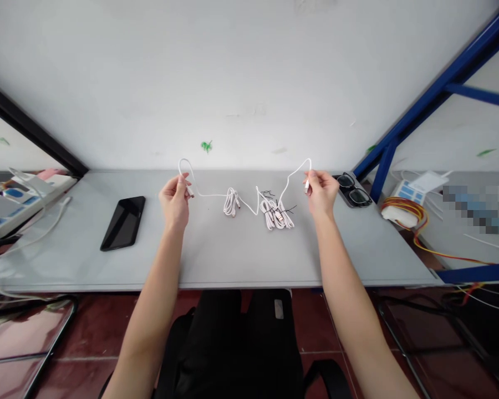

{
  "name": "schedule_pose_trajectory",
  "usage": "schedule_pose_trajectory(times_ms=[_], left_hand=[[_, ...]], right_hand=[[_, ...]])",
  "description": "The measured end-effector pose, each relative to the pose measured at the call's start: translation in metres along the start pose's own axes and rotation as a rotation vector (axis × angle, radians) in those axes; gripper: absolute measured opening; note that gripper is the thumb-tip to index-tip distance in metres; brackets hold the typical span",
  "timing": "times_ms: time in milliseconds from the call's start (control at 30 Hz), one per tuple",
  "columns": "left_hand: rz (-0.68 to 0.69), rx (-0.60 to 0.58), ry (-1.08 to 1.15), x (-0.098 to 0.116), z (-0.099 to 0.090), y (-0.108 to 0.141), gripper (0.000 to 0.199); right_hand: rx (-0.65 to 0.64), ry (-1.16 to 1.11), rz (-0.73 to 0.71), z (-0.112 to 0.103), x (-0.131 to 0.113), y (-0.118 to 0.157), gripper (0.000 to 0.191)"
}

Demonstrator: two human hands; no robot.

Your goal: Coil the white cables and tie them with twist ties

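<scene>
My left hand [174,202] pinches the plug end of a white charging cable [203,195] between thumb and fingers, above the grey desk [216,249]. My right hand [321,193] holds a white plug [306,187] in the same way, and a white length rises from it in an arc. Between my hands lie a small coiled white cable [232,202] and a larger white bundle [278,216] crossed by thin black ties. I cannot tell whether both plugs belong to one cable.
A black smartphone [123,223] lies on the desk to the left, and black glasses [352,190] sit at the right. A white power strip [20,205] with cables is at far left. Blue metal framing [436,91] and red-yellow wires [403,210] are at right.
</scene>
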State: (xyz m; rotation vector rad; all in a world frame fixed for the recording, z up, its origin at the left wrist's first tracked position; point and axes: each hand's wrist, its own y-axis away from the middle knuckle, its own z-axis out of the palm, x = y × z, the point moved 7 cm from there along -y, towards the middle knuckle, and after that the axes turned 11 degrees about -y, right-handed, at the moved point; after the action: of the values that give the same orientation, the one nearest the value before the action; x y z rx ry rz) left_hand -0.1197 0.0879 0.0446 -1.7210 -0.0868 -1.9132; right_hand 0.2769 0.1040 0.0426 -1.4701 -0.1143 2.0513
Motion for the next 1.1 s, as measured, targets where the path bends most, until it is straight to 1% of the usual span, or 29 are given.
schedule_pose_trajectory(times_ms=[267,400,533,700,833,967,1033,1100], left_hand=[[-0.043,-0.114,-0.034,-0.006,0.011,0.003,0.025],[-0.055,-0.125,-0.035,-0.007,0.012,0.004,0.023],[-0.043,-0.141,-0.028,-0.005,0.012,0.004,0.029],[-0.025,-0.168,-0.071,-0.003,0.013,0.005,0.035],[-0.021,-0.170,-0.049,-0.001,0.016,0.006,0.042],[0.002,-0.259,0.001,0.004,0.030,0.002,0.024],[0.011,-0.282,0.012,0.009,0.036,-0.002,0.022],[0.023,-0.308,0.025,0.015,0.042,-0.004,0.021]], right_hand=[[-0.006,-0.005,0.015,-0.004,0.004,-0.001,0.038],[0.000,-0.014,-0.006,-0.005,0.002,-0.002,0.039],[0.013,-0.020,-0.035,-0.005,-0.002,-0.001,0.041],[-0.004,0.000,-0.009,-0.001,-0.005,0.002,0.040],[-0.029,0.006,0.009,0.008,-0.007,0.006,0.038],[-0.078,-0.048,0.058,0.024,-0.005,0.006,0.030],[-0.116,-0.088,0.077,0.034,-0.004,0.004,0.028],[-0.177,-0.101,0.083,0.044,-0.003,0.004,0.030]])
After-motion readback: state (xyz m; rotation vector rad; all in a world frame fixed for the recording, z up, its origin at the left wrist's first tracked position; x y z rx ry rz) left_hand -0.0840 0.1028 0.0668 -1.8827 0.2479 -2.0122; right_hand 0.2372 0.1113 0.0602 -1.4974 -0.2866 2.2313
